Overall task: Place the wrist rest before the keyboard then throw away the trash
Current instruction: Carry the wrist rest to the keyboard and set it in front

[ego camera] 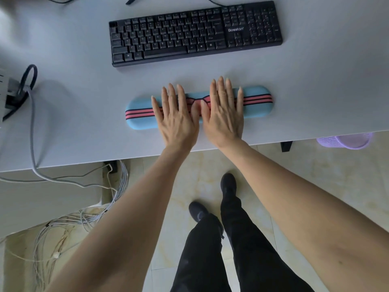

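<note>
I see both palms pressed flat on the wrist rest (pixel 197 107), fingers straight and spread, nothing clasped. My left hand (pixel 177 119) covers the pad's middle-left part and my right hand (pixel 224 114) its middle-right part, thumbs almost touching over the centre. The pad's rounded ends stick out beyond each hand: one end off past the left hand's little finger, the other past the right hand's little finger. It is a long, soft-looking cushion with a smooth pale blue skin, crossed lengthwise by pink stripes edged in black that meet in a bow shape between my thumbs.

Ahead of my fingertips, apart from the pad across a band of bare desk (pixel 84 133), lies the keyboard (pixel 195 33): black, hard plastic, with rows of square keys and white lettering. Pad and keyboard run roughly parallel, both slightly tilted. The desk top is matte, pale grey and smooth. Beyond my right wrist, below the desk edge, the rim of a lilac mesh basket (pixel 345 141) shows on the tiled floor.
</note>
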